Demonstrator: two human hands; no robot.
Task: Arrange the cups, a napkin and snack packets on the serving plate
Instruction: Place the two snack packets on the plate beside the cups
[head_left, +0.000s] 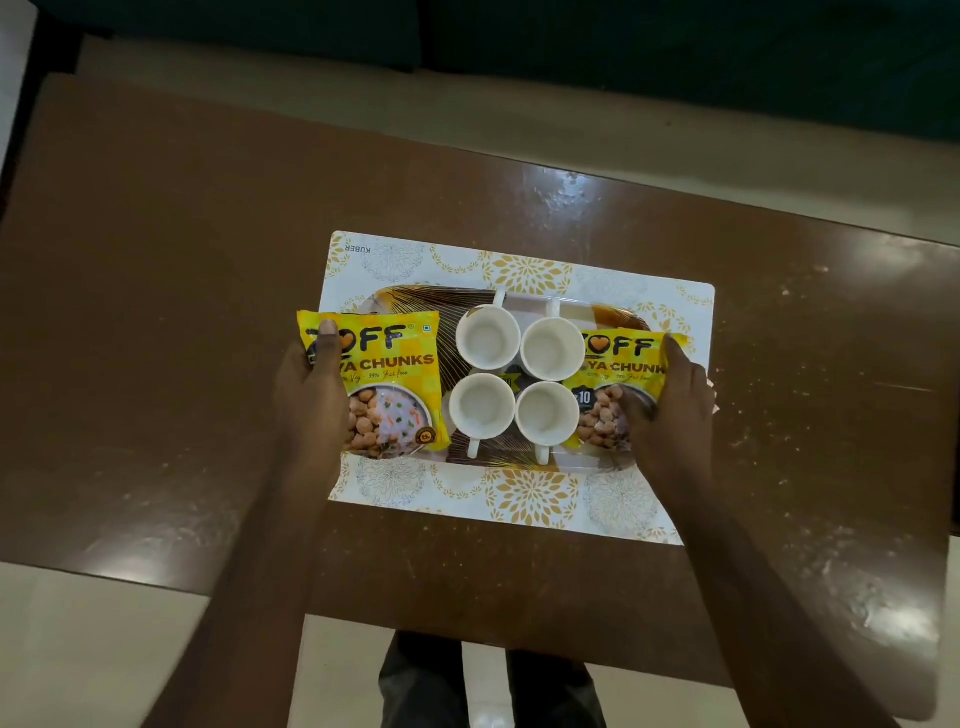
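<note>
Two bare arms were out over the near edge of the brown table (156, 260). The left hand (311, 395) gripped a yellow soya chunks packet (387, 384) by its left side, with the thumb on top. That packet was at the left end of the serving plate (410, 299). The right hand (675, 405) had its fingers curled on a second soya chunks packet (613, 374) at the plate's right end. Four white cups (488, 338) stood in a square in the middle of the plate, between the two packets and close to both. The two far cups had handles pointing to the table's far edge. The two near cups had handles pointing to its near edge. The plate lay on a white and gold mat (530, 499) in the middle of the table.
</note>
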